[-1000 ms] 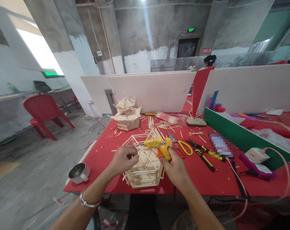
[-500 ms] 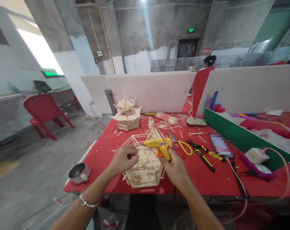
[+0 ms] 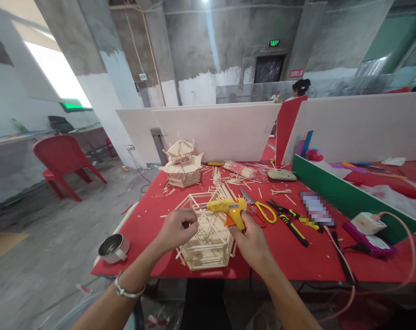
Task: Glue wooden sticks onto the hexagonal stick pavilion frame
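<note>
My right hand [image 3: 251, 240] is wrapped round the handle of a yellow hot glue gun [image 3: 227, 207], its nozzle pointing left. Below the gun stands a six-sided open frame of pale wooden sticks [image 3: 208, 254], on the red table near its front edge. Over the frame's left side is my left hand [image 3: 178, 229], fingers curled, thumb and fingertips close to the nozzle. What those fingers hold, if anything, is hidden. Behind the frame, a small stick pagoda [image 3: 183, 169] with two roof tiers sits at the table's far left.
Loose sticks [image 3: 223, 190] and a bagged bundle of sticks [image 3: 240, 169] lie behind. To the right are scissors [image 3: 265, 211], pliers [image 3: 293, 229], a blurred phone [image 3: 316, 208] and a power strip [image 3: 369, 240] with cables. A metal mug [image 3: 114, 247] stands at the left edge.
</note>
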Available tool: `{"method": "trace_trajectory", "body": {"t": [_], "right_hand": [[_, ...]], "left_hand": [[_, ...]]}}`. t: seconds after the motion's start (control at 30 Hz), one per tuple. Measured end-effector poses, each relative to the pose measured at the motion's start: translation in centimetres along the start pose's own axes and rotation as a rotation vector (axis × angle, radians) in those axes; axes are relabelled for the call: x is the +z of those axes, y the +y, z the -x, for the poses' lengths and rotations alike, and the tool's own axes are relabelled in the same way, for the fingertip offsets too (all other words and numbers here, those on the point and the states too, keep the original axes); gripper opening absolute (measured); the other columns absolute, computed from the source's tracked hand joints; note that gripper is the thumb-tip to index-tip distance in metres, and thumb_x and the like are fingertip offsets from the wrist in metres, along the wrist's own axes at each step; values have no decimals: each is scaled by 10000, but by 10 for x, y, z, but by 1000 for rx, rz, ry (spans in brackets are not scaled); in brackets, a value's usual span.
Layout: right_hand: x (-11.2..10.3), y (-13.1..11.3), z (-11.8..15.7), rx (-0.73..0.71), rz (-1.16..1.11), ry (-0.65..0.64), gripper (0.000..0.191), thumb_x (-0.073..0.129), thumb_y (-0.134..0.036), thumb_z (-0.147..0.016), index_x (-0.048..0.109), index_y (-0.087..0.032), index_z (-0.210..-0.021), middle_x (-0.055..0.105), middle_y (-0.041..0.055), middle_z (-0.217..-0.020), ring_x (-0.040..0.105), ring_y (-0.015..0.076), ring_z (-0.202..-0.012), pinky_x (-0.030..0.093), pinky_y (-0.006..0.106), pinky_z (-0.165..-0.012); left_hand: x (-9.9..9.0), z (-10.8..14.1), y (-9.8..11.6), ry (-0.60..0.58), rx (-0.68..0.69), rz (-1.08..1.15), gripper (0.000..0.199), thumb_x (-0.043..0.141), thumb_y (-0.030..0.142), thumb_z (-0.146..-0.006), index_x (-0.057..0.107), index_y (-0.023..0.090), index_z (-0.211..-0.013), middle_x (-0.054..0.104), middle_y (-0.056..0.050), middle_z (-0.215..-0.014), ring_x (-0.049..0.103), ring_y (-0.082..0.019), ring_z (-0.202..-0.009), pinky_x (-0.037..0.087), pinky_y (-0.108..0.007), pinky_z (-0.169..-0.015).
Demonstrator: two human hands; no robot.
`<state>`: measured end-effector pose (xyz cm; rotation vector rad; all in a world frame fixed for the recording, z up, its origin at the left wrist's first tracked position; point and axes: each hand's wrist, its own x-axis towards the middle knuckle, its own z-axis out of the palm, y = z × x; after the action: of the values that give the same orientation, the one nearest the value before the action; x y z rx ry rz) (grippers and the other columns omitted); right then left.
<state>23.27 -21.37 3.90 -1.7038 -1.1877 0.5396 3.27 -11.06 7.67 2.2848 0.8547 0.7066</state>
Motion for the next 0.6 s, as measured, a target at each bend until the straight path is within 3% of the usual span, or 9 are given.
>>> {"method": "trace_trajectory", "body": {"t": [0.6], "right_hand": [[1,3,0,-12,-34,-9,433,488,-414,-784,601,-142,-1102,673,113,-987,598,232,-806,442,321,-684]], "left_hand": [[0,1,-1,-1,9,1,201,488,146,-717,451,154,-520,505,1,-606,439,-85,-548,295,-216,-512]]}}
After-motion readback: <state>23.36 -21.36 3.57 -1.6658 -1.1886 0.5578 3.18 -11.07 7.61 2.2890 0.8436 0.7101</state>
